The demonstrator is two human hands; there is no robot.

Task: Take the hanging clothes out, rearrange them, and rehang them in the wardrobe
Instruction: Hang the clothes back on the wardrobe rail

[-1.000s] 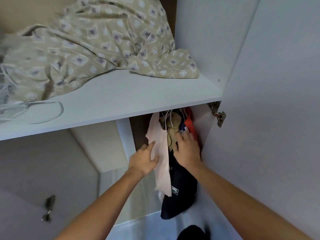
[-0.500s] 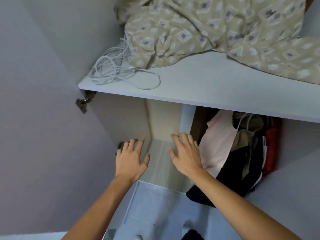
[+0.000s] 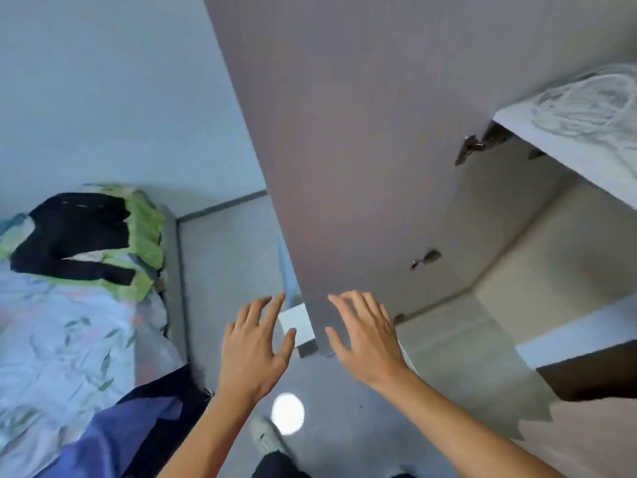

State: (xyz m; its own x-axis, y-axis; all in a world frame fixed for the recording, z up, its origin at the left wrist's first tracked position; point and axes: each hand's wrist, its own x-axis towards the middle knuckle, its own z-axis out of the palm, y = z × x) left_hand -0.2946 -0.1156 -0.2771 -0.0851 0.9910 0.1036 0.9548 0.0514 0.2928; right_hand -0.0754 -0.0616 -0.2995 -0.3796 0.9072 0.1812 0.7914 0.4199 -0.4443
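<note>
Both hands are hanging empty in mid-air, fingers spread, palms facing away, nothing grasped. The left hand [image 3: 253, 346] is sitting just left of the lower edge of the open wardrobe door [image 3: 344, 150]; the right hand [image 3: 367, 339] is just right of that edge, in front of the door's inner face. Neither one is clearly touching the door (contact cannot be told from this angle).

The door is running from the top centre down to between the hands, with two metal hinges [image 3: 477, 146] showing on its inner side. To the right the wardrobe interior [image 3: 517, 263] is showing bare panels and a white shelf [image 3: 565, 153] at upper right, with a coil of white cable [image 3: 586, 105] lying on it. No hanging clothes are showing in that part of the wardrobe.

Clothes in view are lying far left on the bed [image 3: 62, 339]: a black garment [image 3: 72, 232] spread over a green one [image 3: 148, 229], on the floral sheet. A blue-purple cloth [image 3: 113, 432] is draping over the bed's near corner.

On the grey floor [image 3: 224, 257], a small white block [image 3: 297, 326] is sitting between the hands, and a bright round spot [image 3: 287, 412] is lying near the person's shoe [image 3: 265, 439].
</note>
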